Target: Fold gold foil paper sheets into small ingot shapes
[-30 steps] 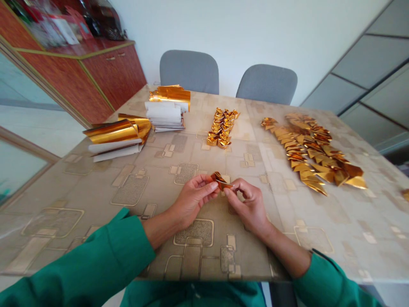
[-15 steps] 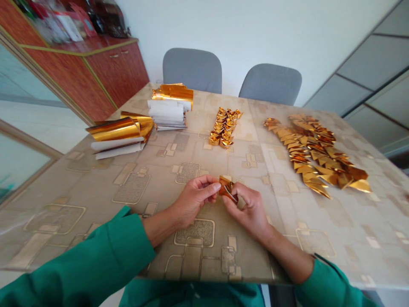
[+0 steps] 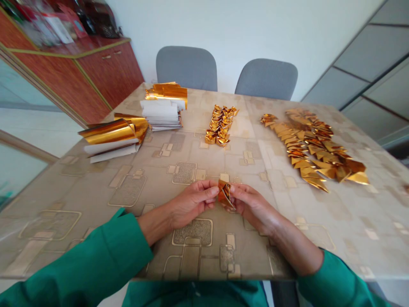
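Note:
A partly folded piece of gold foil paper [image 3: 225,195] is held just above the table between my two hands. My left hand [image 3: 194,200] pinches its left edge between thumb and fingers. On the other side, my right hand [image 3: 251,204] grips the right edge, thumb on top and fingers partly hidden behind. Layers and a pale inner edge show at the fold. Beyond my hands stand two rows of nested gold folded paper pieces [image 3: 221,125]. To the right lie long curved chains of folded gold paper [image 3: 315,147].
At the back left is a stack of white-backed paper sheets [image 3: 161,115] with gold foil sheets [image 3: 169,91] behind. Curled gold sheets [image 3: 111,132] lie nearer the left edge. A patterned cloth covers the table [image 3: 191,251]. Two grey chairs [image 3: 187,68] stand behind it.
My right hand has turned, its thumb moving from below the foil piece up to its upper right edge. The piece now looks more closed and pointed. The view has shifted slightly.

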